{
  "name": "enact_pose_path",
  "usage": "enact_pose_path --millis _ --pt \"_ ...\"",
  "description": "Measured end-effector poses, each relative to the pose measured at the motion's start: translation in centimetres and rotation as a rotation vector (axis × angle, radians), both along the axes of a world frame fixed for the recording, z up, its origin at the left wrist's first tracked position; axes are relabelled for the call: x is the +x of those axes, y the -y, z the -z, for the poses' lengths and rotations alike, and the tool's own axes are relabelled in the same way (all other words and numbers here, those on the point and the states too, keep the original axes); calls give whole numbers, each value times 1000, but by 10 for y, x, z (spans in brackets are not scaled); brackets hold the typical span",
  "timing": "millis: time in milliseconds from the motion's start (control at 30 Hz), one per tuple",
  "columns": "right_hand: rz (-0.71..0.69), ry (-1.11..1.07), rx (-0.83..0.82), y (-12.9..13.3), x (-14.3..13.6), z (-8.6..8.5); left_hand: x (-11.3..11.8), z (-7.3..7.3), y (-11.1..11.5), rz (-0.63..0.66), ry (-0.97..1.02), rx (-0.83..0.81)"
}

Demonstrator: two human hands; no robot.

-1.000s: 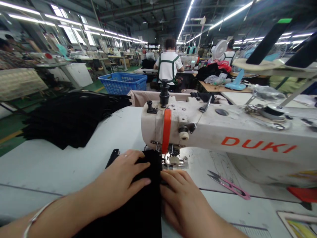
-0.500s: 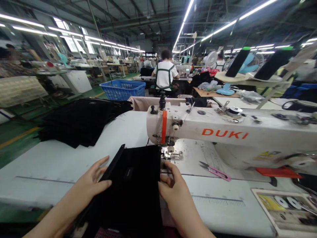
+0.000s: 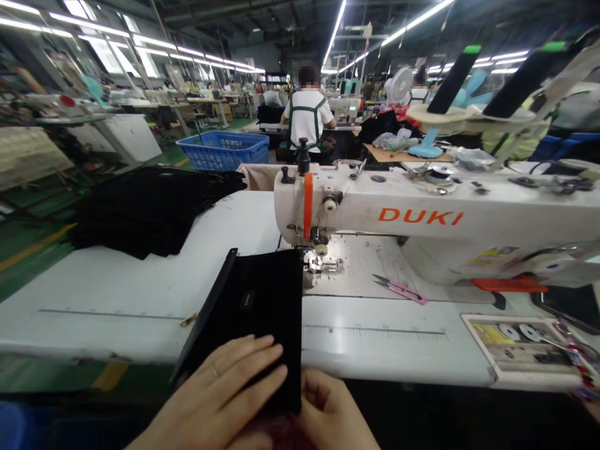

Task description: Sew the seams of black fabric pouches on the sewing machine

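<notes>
A black fabric piece with a small dark label lies on the white sewing table, its far right corner by the presser foot of the sewing machine. My left hand rests flat on the near part of the fabric, fingers stretched out, a ring on one finger. At the near right edge, my right hand pinches the fabric between thumb and curled fingers. A brass-coloured zipper pull shows beside the fabric's left edge.
Pink-handled thread snips lie right of the needle area. A black fabric stack is at the far left, with a blue basket behind. A bobbin tray sits at right. Ahead, a person sits with their back to me.
My left hand has left the fabric's left edge and now lies flat on its near part. My right hand has slid nearer along the right edge. The view has tilted down.
</notes>
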State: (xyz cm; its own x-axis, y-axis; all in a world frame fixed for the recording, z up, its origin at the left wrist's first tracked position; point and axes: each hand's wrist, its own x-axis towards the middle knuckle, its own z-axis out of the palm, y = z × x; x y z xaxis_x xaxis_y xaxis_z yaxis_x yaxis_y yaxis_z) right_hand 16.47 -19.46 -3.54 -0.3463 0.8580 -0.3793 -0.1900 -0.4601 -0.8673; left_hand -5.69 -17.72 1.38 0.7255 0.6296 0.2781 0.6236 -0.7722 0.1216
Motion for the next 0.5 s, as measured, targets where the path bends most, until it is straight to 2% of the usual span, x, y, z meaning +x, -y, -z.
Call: enact_pose_path --millis 100,200,367,500 --pt "-11 23 -27 6 4 -5 22 10 9 90 78 61" --pt "-29 91 -50 10 7 -7 23 14 9 96 121 -15" --pt "-4 20 -124 18 8 -1 16 8 12 86 135 -85" --pt "-62 -5 -209 22 9 -2 19 5 15 54 90 -125"
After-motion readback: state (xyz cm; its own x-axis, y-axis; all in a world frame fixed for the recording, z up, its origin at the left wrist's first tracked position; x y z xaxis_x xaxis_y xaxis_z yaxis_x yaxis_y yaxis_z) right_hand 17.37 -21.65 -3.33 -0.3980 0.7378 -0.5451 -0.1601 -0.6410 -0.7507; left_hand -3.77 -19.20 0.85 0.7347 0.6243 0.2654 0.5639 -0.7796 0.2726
